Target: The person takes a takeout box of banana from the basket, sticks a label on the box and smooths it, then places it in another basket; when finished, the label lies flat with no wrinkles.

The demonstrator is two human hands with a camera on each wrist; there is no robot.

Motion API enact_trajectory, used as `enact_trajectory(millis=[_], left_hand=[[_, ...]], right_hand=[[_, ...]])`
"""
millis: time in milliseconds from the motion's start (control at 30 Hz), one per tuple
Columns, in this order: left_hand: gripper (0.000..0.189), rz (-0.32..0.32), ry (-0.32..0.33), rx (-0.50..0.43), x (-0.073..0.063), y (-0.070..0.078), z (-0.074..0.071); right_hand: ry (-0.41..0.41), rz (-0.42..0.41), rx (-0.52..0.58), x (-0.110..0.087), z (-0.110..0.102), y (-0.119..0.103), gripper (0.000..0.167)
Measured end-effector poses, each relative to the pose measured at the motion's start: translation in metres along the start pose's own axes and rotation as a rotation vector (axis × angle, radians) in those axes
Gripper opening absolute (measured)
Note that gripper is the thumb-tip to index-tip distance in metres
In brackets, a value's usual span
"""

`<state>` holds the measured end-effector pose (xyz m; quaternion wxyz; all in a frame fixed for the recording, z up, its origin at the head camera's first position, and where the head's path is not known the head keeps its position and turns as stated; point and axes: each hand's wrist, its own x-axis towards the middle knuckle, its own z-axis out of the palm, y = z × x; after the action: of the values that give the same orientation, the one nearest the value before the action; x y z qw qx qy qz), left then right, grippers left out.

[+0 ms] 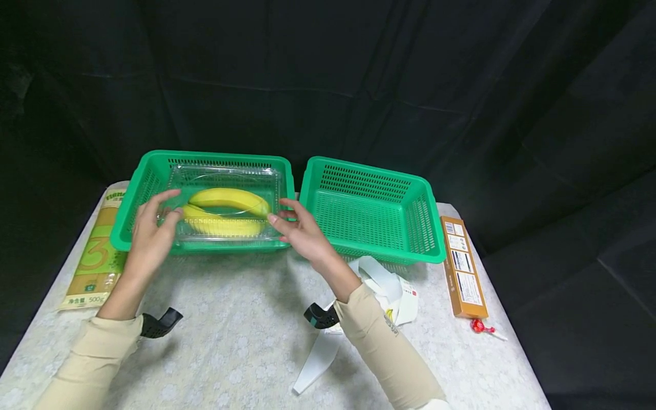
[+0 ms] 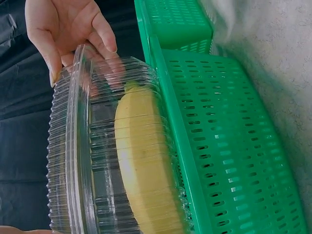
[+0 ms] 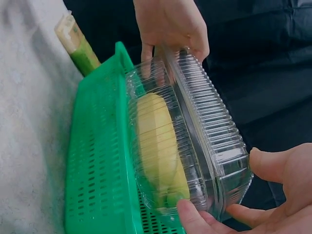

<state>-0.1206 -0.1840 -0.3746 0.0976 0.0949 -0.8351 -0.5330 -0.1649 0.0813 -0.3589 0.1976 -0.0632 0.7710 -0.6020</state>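
Note:
A clear plastic clamshell box (image 3: 226, 146) with two bananas (image 1: 230, 198) inside spans between my hands, over the left green basket (image 1: 129, 199). At its left end, my left hand (image 1: 155, 223) grips the box with thumb and fingers on either side. My right hand (image 1: 302, 230) holds the opposite end, its thumb on one face and its fingers around the corner in the right wrist view. The box tilts above the basket rim, its ribbed lid and base meeting along a seam. One banana (image 2: 144, 156) shows through the ribbed wall in the left wrist view.
A second green basket (image 1: 359, 222) stands to the right. Left of the baskets lies a yellow-green bag (image 1: 94, 256). An orange box (image 1: 465, 273) and a red lollipop (image 1: 478, 326) lie at the table's right edge. White strips (image 1: 320, 359) lie under my right forearm.

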Motion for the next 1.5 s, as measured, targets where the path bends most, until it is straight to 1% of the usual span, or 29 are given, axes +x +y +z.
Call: enact_trajectory(millis=[100,233,533,700,833,900,1133,1333,1500], left_hand=[[0.05,-0.004,-0.004,-0.007,-0.001,0.0,0.0],[0.05,-0.011,-0.007,-0.011,-0.002,-0.001,0.0],[0.051,-0.058,-0.027,-0.04,-0.006,0.001,-0.002],[0.052,-0.048,-0.033,-0.04,-0.007,0.002,-0.001],[0.052,-0.046,-0.046,-0.027,-0.01,0.002,-0.005],[0.052,-0.044,-0.047,-0.024,-0.012,0.003,-0.007],[0.052,-0.027,-0.042,-0.034,-0.017,0.004,-0.009],[0.055,-0.02,-0.061,-0.065,-0.022,0.005,-0.008],[0.056,-0.015,-0.078,-0.068,-0.027,0.006,-0.009]], right_hand=[[-0.001,0.004,-0.001,-0.002,0.0,0.0,0.06],[0.007,-0.006,-0.033,-0.006,0.002,0.001,0.061],[0.003,-0.043,-0.108,-0.014,0.003,0.001,0.062],[0.013,-0.054,-0.167,-0.018,0.002,0.001,0.063],[0.009,-0.059,-0.237,-0.023,0.003,0.0,0.064],[0.001,-0.063,-0.252,-0.024,0.003,-0.002,0.065],[-0.016,-0.081,-0.271,-0.031,0.001,-0.002,0.065],[-0.011,-0.084,-0.261,-0.038,-0.002,0.001,0.064],[-0.009,-0.083,-0.262,-0.042,-0.003,0.002,0.063]])
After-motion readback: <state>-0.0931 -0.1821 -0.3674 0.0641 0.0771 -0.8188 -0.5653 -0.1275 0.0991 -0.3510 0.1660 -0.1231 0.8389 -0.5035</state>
